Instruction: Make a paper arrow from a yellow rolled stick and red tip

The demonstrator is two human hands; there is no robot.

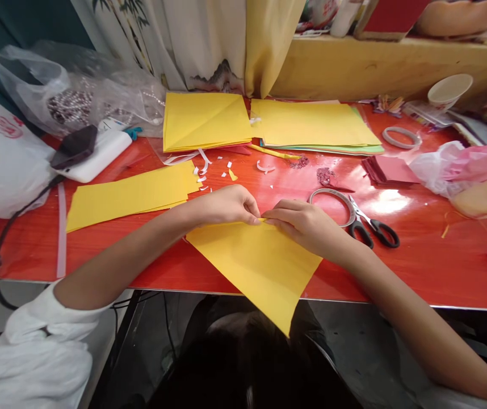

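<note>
A sheet of yellow paper (264, 261) lies at the table's front, one corner hanging past the edge. Along its far edge runs a narrow fold. My left hand (235, 205) pinches that edge near the middle, thumb and finger together. Right beside it, my right hand (303, 222) has its fingers closed on the same folded edge. Just right of my right hand are a roll of tape (332, 205) and scissors (373, 224) with black handles. Cut yellow paper strips (133, 196) lie in a pile to the left.
Two stacks of yellow paper, a left one (205, 122) and a right one (311, 122), lie at the back. White scraps are scattered before them. A phone (74, 149) rests on a white box (99, 159) at left. A paper cup (450, 91) stands back right.
</note>
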